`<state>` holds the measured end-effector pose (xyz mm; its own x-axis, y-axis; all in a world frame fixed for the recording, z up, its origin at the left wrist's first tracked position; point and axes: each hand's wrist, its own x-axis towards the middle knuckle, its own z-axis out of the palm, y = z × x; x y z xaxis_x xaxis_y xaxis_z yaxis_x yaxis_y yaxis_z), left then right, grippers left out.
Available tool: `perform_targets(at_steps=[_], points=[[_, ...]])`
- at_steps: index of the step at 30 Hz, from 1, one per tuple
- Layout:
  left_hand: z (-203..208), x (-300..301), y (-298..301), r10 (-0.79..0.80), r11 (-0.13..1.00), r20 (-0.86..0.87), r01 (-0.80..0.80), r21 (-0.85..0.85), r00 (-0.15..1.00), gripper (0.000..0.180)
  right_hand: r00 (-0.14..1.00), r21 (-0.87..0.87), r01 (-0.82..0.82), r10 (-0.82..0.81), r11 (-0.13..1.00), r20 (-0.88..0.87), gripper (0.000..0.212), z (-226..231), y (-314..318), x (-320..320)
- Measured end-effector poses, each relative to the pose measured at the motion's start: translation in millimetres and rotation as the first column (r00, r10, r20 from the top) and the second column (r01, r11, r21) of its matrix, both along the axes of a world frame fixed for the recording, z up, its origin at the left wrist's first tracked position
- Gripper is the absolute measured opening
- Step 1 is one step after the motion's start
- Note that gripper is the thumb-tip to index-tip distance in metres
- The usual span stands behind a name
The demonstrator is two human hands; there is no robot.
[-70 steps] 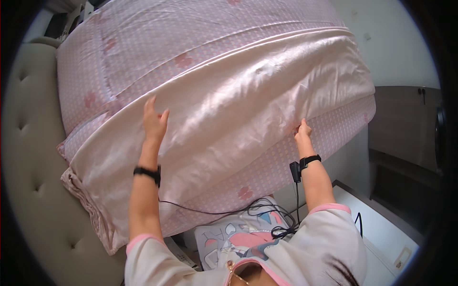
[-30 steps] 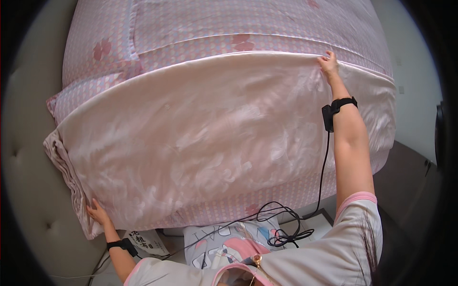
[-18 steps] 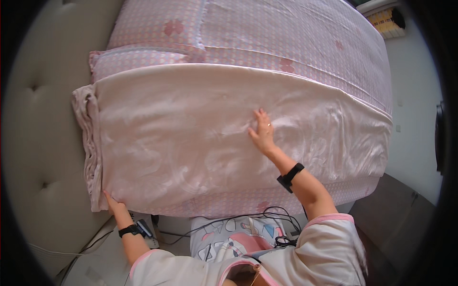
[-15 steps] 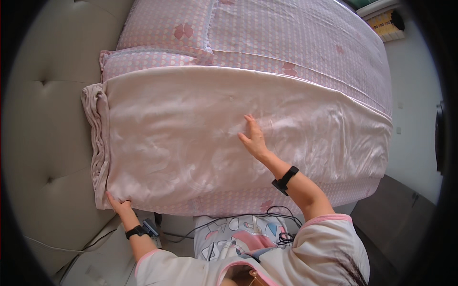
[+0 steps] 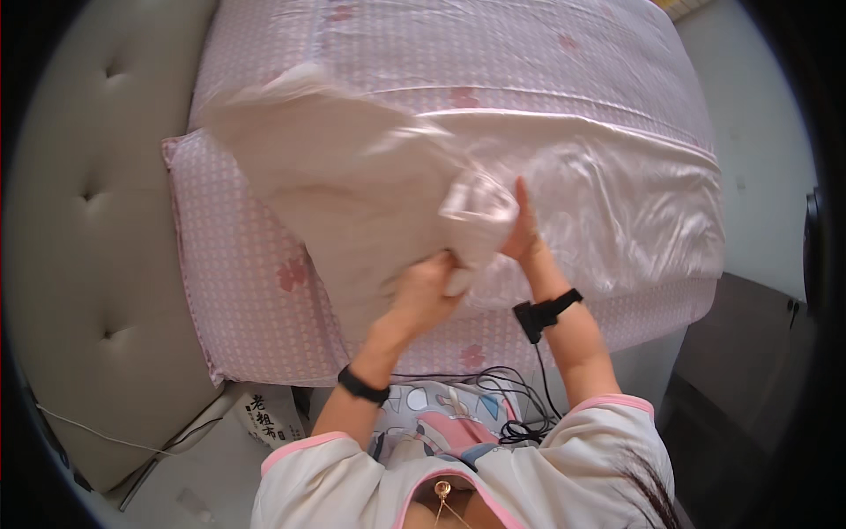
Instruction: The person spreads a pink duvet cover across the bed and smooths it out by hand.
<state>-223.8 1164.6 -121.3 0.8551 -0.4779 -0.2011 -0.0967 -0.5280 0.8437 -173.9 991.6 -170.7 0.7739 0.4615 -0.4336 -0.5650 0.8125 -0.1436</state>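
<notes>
A pale pink satin blanket [image 5: 608, 198] lies lengthwise across the near part of the bed. Its left part [image 5: 352, 189] is lifted and folded over toward the right, blurred by motion, with its far corner spread above the bedding. My left hand [image 5: 425, 291] is closed on the blanket's near edge, close to the middle of the bed. Beside the bunched fold, my right hand [image 5: 523, 229] is upright with fingers stretched and its palm side against the cloth. Part of that hand is hidden by the fold.
A pink patterned pillow [image 5: 238, 238] lies at the left, next to a beige tufted headboard [image 5: 97, 264]. Patterned bedding [image 5: 529, 53] covers the far side. Black cables [image 5: 520, 410] hang by the bed's near edge. A white package [image 5: 264, 419] stands at lower left, a dark cabinet [image 5: 740, 344] at right.
My left hand has moved right from the headboard end, carrying the blanket's left end over and uncovering the pillow. My right hand has shifted right from the middle of the blanket.
</notes>
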Motion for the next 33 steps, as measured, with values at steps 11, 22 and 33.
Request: perform_targets(at_steps=[11,22,33], points=[[-114.7,-101.1,-79.6,0.318,0.897,0.211,-0.366,0.25,0.924,0.052,0.96,-0.785,-0.274,0.114,0.555,-0.254,0.058,-94.0,-180.3,-79.1],[-184.6,-86.6,84.8,0.987,0.018,0.119,-0.823,0.568,0.104,0.071,0.998,-0.937,-0.013,-0.049,0.349,-0.032,0.057,-132.6,-167.9,-68.0],[-166.3,-5.6,60.5,0.503,0.466,0.283,-0.531,0.707,0.817,0.075,0.992,-0.967,-0.113,0.088,0.229,-0.095,0.052,-147.2,-165.3,-29.1]])
